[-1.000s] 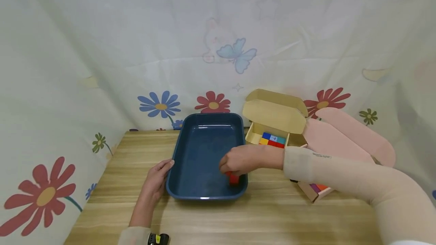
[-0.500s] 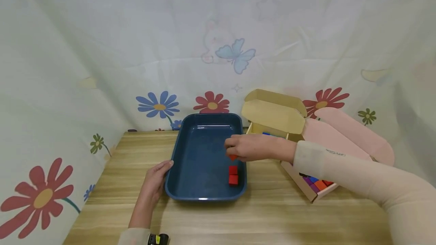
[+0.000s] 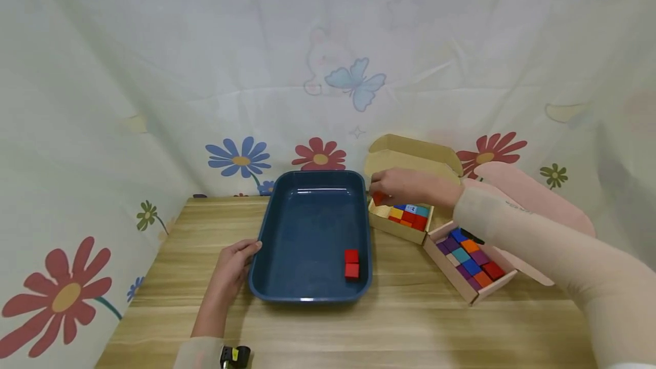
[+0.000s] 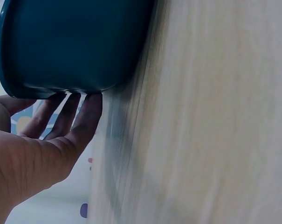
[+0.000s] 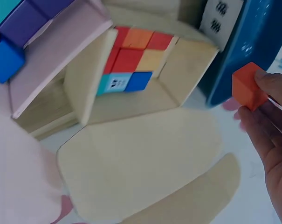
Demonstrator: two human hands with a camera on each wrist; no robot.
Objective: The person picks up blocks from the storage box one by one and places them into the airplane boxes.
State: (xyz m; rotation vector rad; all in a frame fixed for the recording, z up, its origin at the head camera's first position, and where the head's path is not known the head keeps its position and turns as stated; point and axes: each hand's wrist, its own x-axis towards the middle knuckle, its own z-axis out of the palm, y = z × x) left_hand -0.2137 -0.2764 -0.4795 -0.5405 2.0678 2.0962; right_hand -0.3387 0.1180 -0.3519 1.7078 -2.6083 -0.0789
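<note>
My right hand [image 3: 402,185] pinches an orange cube [image 5: 247,86] between thumb and fingertips, over the left end of the yellow box [image 3: 392,230]. Coloured cubes [image 3: 408,216], mostly red and orange with yellow, blue and teal, sit in that box, and its left end shows bare. Two red cubes [image 3: 351,263] lie one behind the other near the front right corner of the dark blue tray [image 3: 307,299]. At the tray's left side, the fingertips of my left hand [image 3: 232,269] touch its outer wall, with the thumb at the rim.
Right of the yellow box stands an open pink box [image 3: 451,272] of several purple, blue, orange and red cubes [image 3: 471,263]. Its raised lid [image 3: 533,192] leans back at the right. A flowered curtain [image 3: 230,73] hangs behind the wooden table [image 3: 359,335].
My right hand has risen from the tray's front right corner and moved right and back to the yellow box, carrying the orange cube. Two red cubes are uncovered in the tray. My left hand stays put.
</note>
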